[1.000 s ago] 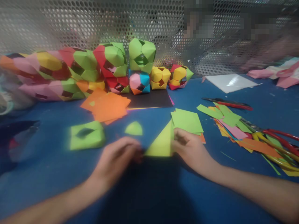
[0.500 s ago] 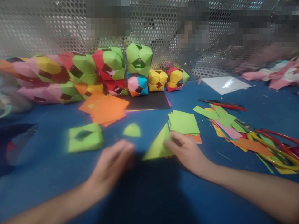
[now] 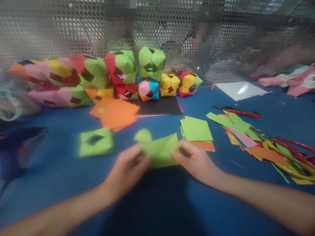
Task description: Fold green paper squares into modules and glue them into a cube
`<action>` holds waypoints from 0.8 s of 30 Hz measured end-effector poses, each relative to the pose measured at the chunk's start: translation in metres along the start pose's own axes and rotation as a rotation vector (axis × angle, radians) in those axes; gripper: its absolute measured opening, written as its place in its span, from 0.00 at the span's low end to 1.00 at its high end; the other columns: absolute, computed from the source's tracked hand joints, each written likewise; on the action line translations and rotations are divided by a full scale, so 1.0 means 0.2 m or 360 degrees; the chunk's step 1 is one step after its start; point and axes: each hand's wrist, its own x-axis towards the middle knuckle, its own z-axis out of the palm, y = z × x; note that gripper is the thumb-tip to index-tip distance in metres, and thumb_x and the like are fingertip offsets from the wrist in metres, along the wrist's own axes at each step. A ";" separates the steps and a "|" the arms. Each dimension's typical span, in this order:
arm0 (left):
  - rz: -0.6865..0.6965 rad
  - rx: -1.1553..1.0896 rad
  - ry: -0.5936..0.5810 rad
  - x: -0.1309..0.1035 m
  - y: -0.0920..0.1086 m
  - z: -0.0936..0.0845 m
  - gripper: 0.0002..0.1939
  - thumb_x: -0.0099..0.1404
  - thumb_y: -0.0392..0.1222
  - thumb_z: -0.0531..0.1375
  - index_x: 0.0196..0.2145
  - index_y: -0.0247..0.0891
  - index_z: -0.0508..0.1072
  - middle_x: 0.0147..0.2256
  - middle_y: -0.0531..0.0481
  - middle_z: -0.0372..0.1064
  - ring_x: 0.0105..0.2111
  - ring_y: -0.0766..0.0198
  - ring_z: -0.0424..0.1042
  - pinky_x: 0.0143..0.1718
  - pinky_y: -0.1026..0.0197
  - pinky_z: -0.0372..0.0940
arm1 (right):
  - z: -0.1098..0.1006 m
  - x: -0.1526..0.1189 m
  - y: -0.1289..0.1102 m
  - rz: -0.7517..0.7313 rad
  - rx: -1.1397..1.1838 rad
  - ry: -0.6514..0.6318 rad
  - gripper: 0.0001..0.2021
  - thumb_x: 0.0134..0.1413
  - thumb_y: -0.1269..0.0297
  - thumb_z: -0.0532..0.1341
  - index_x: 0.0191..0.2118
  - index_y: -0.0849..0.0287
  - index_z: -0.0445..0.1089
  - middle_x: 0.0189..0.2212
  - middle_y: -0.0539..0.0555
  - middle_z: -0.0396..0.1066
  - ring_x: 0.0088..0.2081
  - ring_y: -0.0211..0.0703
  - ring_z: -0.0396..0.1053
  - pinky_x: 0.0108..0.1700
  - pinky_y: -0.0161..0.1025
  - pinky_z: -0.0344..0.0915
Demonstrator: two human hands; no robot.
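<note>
While the creased green paper sheet (image 3: 162,152) is over the blue tabletop (image 3: 64,186), the left hand (image 3: 129,170) and right hand (image 3: 198,160) each pinch one end between thumb and fingers; uneven pull could skew its folds, and right-hand drift could scatter the adjacent green paper squares (image 3: 197,128).

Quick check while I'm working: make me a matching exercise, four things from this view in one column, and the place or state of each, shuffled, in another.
Things
1. Left hand
2. Orange sheets
3. White sheet
4. Green squares

Places and states
A. lying flat near the mesh panel, toward the right
B. stacked over orange paper, just beyond the right hand
C. gripping a green sheet
D. fanned out next to the black sheet

Pairs: 1-C, 2-D, 3-A, 4-B
</note>
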 end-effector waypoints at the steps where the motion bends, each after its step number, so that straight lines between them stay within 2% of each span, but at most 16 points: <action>1: -0.0022 -0.0034 -0.0008 0.00 -0.01 -0.01 0.14 0.66 0.43 0.52 0.24 0.36 0.64 0.21 0.54 0.64 0.21 0.70 0.63 0.23 0.65 0.58 | 0.00 0.00 0.00 -0.0001 0.0002 -0.0002 0.14 0.56 0.59 0.55 0.24 0.56 0.51 0.20 0.43 0.47 0.22 0.32 0.48 0.24 0.32 0.52; 6: -0.0090 -0.0202 -0.0083 0.00 -0.02 -0.02 0.10 0.66 0.43 0.52 0.29 0.36 0.65 0.23 0.53 0.68 0.24 0.68 0.68 0.27 0.64 0.61 | 0.00 0.01 -0.05 -0.0027 -0.0065 -0.0002 0.09 0.55 0.60 0.56 0.28 0.57 0.58 0.21 0.45 0.54 0.23 0.34 0.53 0.25 0.33 0.55; 9: -0.0120 -0.0316 -0.0094 0.00 -0.02 -0.02 0.09 0.66 0.42 0.52 0.31 0.36 0.66 0.24 0.53 0.69 0.26 0.67 0.70 0.29 0.64 0.64 | 0.02 0.05 -0.12 0.0008 -0.0059 -0.0031 0.09 0.54 0.58 0.58 0.30 0.57 0.61 0.22 0.46 0.59 0.24 0.34 0.56 0.24 0.33 0.57; 11: -0.0184 -0.0432 -0.0069 0.01 -0.01 -0.02 0.08 0.65 0.42 0.53 0.32 0.36 0.67 0.25 0.53 0.69 0.26 0.67 0.70 0.29 0.64 0.65 | 0.05 0.08 -0.14 0.0027 -0.0027 -0.0015 0.06 0.54 0.61 0.57 0.32 0.58 0.63 0.25 0.48 0.64 0.26 0.35 0.60 0.25 0.33 0.59; 16: -0.0428 -0.0788 -0.0021 0.03 0.00 -0.02 0.07 0.64 0.41 0.55 0.33 0.35 0.67 0.26 0.54 0.67 0.24 0.67 0.71 0.28 0.63 0.68 | 0.07 0.10 -0.10 -0.0165 -0.0091 0.0073 0.06 0.56 0.63 0.56 0.33 0.58 0.65 0.28 0.51 0.69 0.29 0.37 0.65 0.28 0.34 0.63; 19: -0.0467 -0.0866 -0.0038 0.04 -0.01 -0.02 0.09 0.64 0.43 0.55 0.32 0.34 0.68 0.26 0.53 0.67 0.24 0.67 0.70 0.27 0.62 0.69 | 0.07 0.08 -0.07 -0.0307 -0.0113 0.0075 0.07 0.57 0.61 0.56 0.33 0.58 0.66 0.29 0.52 0.70 0.30 0.38 0.66 0.29 0.34 0.64; 24: -0.0514 -0.0950 -0.0064 0.03 -0.02 -0.02 0.10 0.64 0.46 0.56 0.34 0.35 0.68 0.28 0.52 0.68 0.25 0.66 0.70 0.26 0.62 0.68 | 0.06 0.07 -0.06 -0.0393 -0.0147 0.0110 0.06 0.58 0.62 0.56 0.36 0.57 0.67 0.31 0.51 0.71 0.31 0.38 0.68 0.32 0.34 0.66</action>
